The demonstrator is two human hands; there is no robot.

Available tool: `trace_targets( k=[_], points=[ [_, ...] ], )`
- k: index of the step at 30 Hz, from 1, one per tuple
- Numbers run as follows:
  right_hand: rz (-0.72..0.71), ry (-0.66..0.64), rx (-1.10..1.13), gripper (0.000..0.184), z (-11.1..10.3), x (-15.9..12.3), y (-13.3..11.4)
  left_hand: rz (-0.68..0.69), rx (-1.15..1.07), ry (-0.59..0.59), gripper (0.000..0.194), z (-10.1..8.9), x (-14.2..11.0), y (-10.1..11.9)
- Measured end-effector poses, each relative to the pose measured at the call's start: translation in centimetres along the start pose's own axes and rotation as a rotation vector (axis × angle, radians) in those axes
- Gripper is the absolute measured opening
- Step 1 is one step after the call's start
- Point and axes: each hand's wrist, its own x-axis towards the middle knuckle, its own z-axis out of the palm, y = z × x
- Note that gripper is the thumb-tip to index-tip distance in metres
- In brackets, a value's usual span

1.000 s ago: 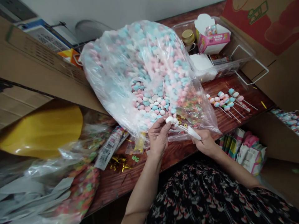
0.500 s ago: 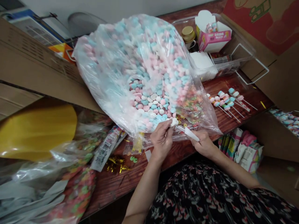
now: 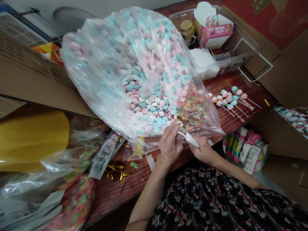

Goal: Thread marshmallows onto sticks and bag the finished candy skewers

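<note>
My left hand [image 3: 170,142] is closed in a pinch on a white candy [image 3: 180,124] at the bag's near edge. In my right hand [image 3: 204,150] is a small bundle of white sticks [image 3: 192,140]. One thin stick reaches from the bundle to my left fingers; whether its tip is in the candy is hidden. Just beyond both hands lies a big clear plastic bag [image 3: 101,80], with pink, blue and white candies [image 3: 154,104] showing through its opening. Small orange and green gummy rings [image 3: 193,106] show through the bag's right side.
Several candy skewers [image 3: 227,99] lie on the wooden table [image 3: 255,93] to the right. Behind them is a clear plastic bin [image 3: 247,48] holding a pink box [image 3: 215,35] and a gold-lidded jar [image 3: 187,29]. Cardboard [image 3: 43,86] and another candy bag [image 3: 79,199] are at left.
The whole view has shifted slightly, so the bag and table sit further left and up. My hands have come a little closer together, and the thin stick now reaches my left fingers.
</note>
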Motion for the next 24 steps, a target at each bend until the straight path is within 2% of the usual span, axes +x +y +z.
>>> trace_targets(
  k=[4, 7, 11, 13, 17, 20, 22, 24],
  points=[
    [0.028, 0.002, -0.039, 0.019, -1.1, 0.1, 0.6, -0.139, -0.219, -0.006, 0.036, 0.1, 0.6, -0.8],
    [0.040, -0.004, -0.044, 0.019, -1.6, -0.1, 0.9, -0.092, -0.216, -0.037, 0.030, 0.6, 0.4, -1.0],
    [0.104, 0.036, 0.001, 0.023, -1.2, -1.3, 1.2, 0.006, -0.065, -0.066, 0.037, 1.8, -1.3, -0.4],
    [0.138, 0.058, 0.018, 0.028, -1.0, -1.9, 1.5, 0.005, -0.093, -0.091, 0.041, 2.6, -2.4, 0.3],
    [0.154, 0.122, 0.037, 0.028, -1.4, -2.4, 2.2, 0.025, -0.207, -0.225, 0.041, 3.9, -3.6, 1.5],
    [0.231, 0.159, 0.077, 0.025, -2.5, -1.8, 2.7, 0.071, -0.176, -0.219, 0.043, 4.0, -2.4, 0.8],
    [0.281, 0.195, 0.082, 0.026, -3.5, -1.1, 3.2, 0.118, -0.029, -0.200, 0.039, 3.4, -0.8, -0.5],
    [0.304, 0.234, 0.045, 0.030, -4.6, -0.6, 3.7, 0.176, 0.192, -0.277, 0.028, 2.5, 0.7, -1.9]
  ],
)
